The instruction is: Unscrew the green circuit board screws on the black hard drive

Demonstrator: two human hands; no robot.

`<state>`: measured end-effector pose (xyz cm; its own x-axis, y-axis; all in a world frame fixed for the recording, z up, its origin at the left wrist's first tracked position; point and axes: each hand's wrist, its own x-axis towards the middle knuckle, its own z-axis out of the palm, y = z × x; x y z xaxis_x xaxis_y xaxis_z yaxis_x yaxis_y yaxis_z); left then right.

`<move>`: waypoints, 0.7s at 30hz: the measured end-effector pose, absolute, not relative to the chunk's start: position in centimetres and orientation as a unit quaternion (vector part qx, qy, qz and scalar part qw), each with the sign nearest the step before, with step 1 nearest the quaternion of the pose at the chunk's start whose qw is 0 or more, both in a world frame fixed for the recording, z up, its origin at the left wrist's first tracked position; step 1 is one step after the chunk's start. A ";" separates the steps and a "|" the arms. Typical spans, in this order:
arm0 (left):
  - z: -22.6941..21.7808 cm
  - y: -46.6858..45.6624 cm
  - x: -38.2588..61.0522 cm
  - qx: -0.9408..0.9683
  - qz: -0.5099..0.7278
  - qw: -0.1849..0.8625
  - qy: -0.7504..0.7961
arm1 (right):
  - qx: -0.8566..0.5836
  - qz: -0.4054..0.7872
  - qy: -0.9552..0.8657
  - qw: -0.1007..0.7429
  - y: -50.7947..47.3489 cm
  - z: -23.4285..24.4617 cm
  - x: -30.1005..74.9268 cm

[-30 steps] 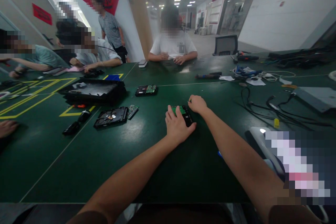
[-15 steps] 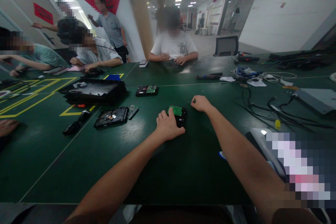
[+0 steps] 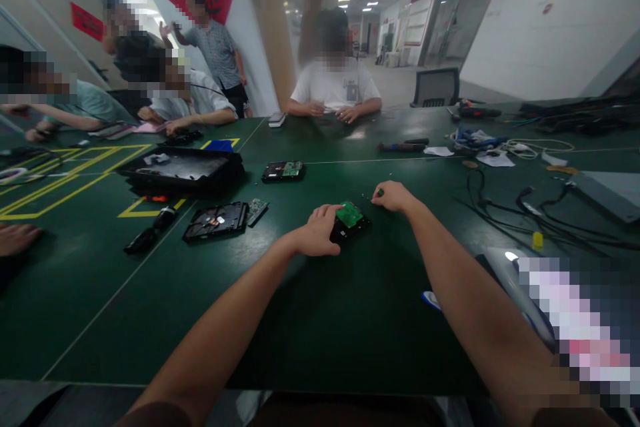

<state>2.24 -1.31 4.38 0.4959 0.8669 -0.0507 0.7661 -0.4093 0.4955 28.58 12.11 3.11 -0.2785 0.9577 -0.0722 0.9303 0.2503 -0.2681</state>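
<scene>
A black hard drive (image 3: 350, 221) with a green circuit board on top lies on the dark green table (image 3: 320, 320) in front of me. My left hand (image 3: 317, 239) grips its near left side, fingers curled over the edge. To the drive's right, my right hand (image 3: 393, 196) rests on the table with fingers pinched on a small dark tool, apart from the drive.
An opened drive (image 3: 216, 221) with a loose board, another drive (image 3: 283, 171), a black tray (image 3: 180, 170) and dark tools (image 3: 150, 230) lie to the left. Cables (image 3: 525, 203) spread at the right. A person (image 3: 335, 83) sits opposite; several others are at far left.
My left hand turned and slid the hard drive, now angled. My right hand moved off the drive to its right, staying closed.
</scene>
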 end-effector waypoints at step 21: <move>1.7 -3.7 5.8 0.785 0.167 0.016 0.596 | -0.595 0.102 -0.795 0.062 11.2 2.9 27.2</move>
<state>5.81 -3.73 1.70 0.2328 0.9416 0.2434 0.9312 -0.2880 0.2234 27.23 11.22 2.92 -0.2838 0.9586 -0.0234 0.9332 0.2705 -0.2367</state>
